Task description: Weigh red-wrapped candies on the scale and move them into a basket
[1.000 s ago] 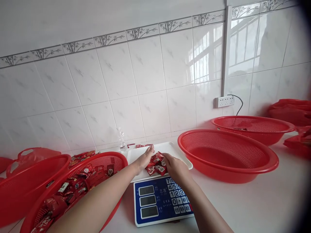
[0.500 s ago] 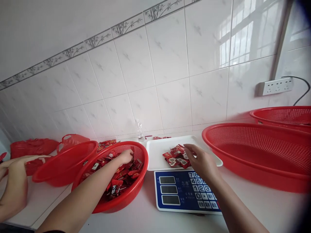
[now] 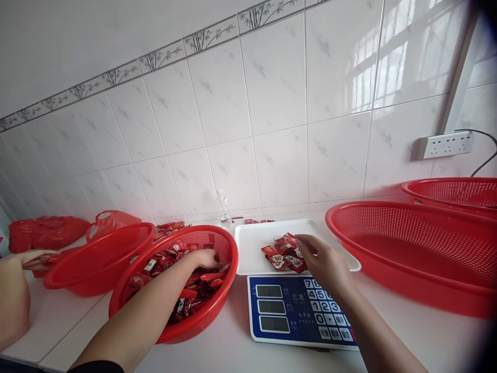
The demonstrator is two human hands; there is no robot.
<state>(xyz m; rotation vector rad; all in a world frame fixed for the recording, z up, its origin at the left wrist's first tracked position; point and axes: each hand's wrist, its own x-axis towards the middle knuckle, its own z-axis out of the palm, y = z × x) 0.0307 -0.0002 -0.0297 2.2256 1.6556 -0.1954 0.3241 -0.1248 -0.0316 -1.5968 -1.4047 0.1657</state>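
Note:
My left hand (image 3: 208,258) reaches into a red plastic basket (image 3: 228,243) heaped with small red snack packets (image 3: 182,305). Its fingers curl down among the packets near the far right wall, and whatever they grip is hidden. A white tray (image 3: 248,248) lies on the blue weighing scale (image 3: 272,321), carrying a small pile of red snack packets (image 3: 286,254). At the right side of that pile is my right hand (image 3: 324,261), its bent fingers closed at the edge of a packet. Part of the scale's keypad is covered by my right forearm.
Two large red baskets (image 3: 388,259) (image 3: 450,191) stand at the right. Leftward are another red basket (image 3: 89,264), red plastic bags (image 3: 46,233) and a co-worker's arm (image 3: 13,300). A clear bottle (image 3: 223,207) stands near the tiled wall, below a power strip (image 3: 446,145) at right.
My left hand has shifted slightly right and lower into the packets. My right hand stays by the pile on the tray. The co-worker's arm has moved left, and the view has shifted a little.

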